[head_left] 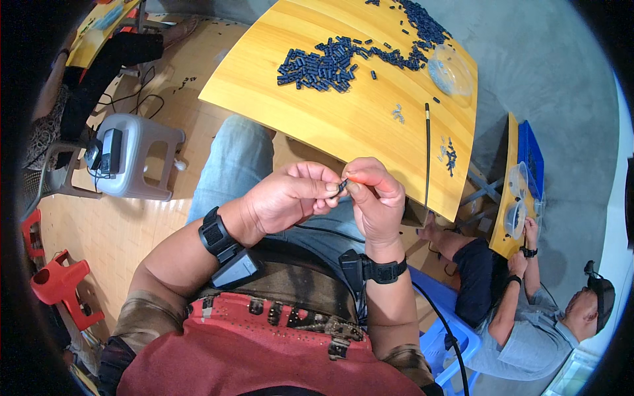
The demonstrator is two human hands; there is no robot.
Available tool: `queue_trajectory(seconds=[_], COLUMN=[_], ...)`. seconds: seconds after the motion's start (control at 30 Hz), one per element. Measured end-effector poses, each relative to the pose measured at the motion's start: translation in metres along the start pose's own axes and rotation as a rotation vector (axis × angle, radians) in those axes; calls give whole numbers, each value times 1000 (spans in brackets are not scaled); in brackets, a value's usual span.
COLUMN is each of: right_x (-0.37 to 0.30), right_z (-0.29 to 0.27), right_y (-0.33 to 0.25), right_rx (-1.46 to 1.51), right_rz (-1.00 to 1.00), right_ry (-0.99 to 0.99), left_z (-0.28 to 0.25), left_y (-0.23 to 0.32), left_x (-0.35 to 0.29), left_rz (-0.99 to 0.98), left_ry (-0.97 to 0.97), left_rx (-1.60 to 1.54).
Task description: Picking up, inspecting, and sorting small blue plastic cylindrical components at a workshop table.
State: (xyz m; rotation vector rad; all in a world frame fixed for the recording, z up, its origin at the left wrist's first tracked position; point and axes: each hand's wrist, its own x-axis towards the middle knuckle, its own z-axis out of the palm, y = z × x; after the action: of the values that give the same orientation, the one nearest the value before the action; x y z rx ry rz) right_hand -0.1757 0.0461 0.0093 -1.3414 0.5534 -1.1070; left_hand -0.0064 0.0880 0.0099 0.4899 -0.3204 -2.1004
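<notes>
Above my lap, my left hand (300, 195) pinches a small black cylindrical plastic piece (343, 187) between thumb and fingertips. My right hand (378, 201) meets it from the other side, thumb and forefinger closed at the end of the same piece. Whether a tinier part sits between the right fingertips is too small to tell. On the wooden table (264, 99) ahead lies a heap of similar black pieces (320, 66), with a trail of them leading to a second pile (422, 23) at the far edge.
A clear plastic tub (451, 71) with small pale parts stands at the table's right. Nearby lie a thin black rod (428, 152), small silvery parts (397, 113) and small dark parts (451, 157). A grey stool (135, 155) is at left; a co-worker (528, 323) sits at right.
</notes>
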Motion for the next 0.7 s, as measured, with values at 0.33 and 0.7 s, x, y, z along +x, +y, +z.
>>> queue_trajectory(seconds=[0.33, 0.7], right_x=[1, 4], right_z=[-3, -6], right_y=[-3, -13], right_rx=[-10, -130], right_rz=[59, 46], right_ry=[-44, -65], left_z=[-4, 3], left_y=[-2, 1], left_x=[2, 1], left_rz=[-9, 22], left_ry=[36, 77], left_rx=[0, 178])
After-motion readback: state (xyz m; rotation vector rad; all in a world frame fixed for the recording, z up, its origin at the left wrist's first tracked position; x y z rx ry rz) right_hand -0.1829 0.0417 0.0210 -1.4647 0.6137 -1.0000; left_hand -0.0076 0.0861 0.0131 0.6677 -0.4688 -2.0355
